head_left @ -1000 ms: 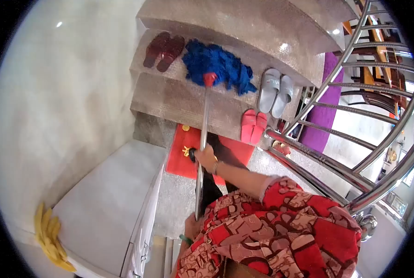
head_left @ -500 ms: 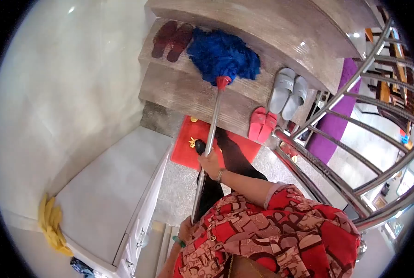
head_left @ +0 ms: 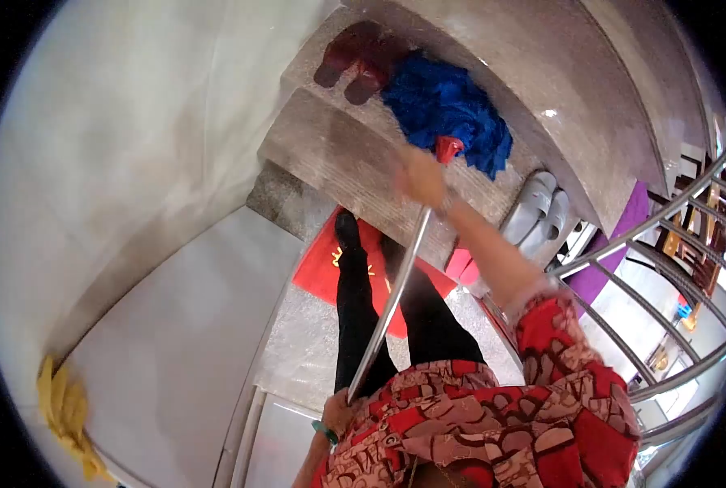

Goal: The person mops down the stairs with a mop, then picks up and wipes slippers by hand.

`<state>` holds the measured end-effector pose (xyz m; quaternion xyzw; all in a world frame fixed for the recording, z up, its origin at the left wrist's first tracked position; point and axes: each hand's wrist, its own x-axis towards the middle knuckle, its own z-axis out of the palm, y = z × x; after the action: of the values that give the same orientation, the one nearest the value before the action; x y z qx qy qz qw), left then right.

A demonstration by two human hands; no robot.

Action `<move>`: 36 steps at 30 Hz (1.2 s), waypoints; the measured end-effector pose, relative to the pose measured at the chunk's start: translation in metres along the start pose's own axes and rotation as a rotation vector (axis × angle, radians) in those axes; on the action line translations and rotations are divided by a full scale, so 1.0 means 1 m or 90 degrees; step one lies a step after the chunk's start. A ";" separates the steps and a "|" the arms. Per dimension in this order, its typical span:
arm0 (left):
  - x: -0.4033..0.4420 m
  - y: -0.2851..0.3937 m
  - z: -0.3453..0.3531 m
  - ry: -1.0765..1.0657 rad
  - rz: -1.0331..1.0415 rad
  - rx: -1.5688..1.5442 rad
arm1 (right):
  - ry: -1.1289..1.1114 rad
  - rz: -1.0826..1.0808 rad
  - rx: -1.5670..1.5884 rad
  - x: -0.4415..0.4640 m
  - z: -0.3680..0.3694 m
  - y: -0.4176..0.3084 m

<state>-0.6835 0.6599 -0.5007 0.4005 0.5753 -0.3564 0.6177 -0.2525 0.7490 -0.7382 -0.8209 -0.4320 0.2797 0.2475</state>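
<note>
A mop with a blue strand head (head_left: 448, 102) and a red socket (head_left: 448, 149) rests on a stair step, its metal pole (head_left: 389, 313) slanting down towards me. My left hand (head_left: 340, 411), below a green bracelet, is closed round the lower pole near my waist. Stretched forward, my right hand (head_left: 421, 175) overlaps the upper pole just below the socket. Motion smears its fingers, so whether they grip the pole is unclear. Dark red slippers (head_left: 355, 57) lie on the step left of the mop head, close beside it.
Grey slides (head_left: 535, 211) and partly hidden pink slippers (head_left: 462, 266) sit on the steps at right. A metal railing (head_left: 623, 252) curves beyond them. My feet are by a red mat (head_left: 314, 272). A white cabinet top (head_left: 168, 350) with a yellow cloth (head_left: 66, 411) stands left.
My right hand has moved from the middle of the pole up towards the mop head. The left hand stays on the lower pole. The whole view has shifted and turned.
</note>
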 end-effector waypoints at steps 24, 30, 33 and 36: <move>0.001 0.053 -0.018 0.007 -0.030 0.208 | -0.254 -0.116 -0.193 0.153 0.117 -0.051; -0.005 0.082 -0.014 0.037 -0.064 0.196 | -0.348 -0.172 -0.208 0.138 0.158 -0.063; 0.002 0.070 -0.015 0.007 -0.089 0.185 | -0.423 -0.136 -0.227 0.129 0.170 -0.031; 0.013 0.045 -0.009 -0.009 -0.085 0.219 | -0.387 -0.060 -0.148 0.112 0.138 -0.018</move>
<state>-0.6453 0.6879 -0.5103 0.4587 0.5266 -0.4929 0.5190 -0.3031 0.8753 -0.8537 -0.7016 -0.5530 0.4488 0.0242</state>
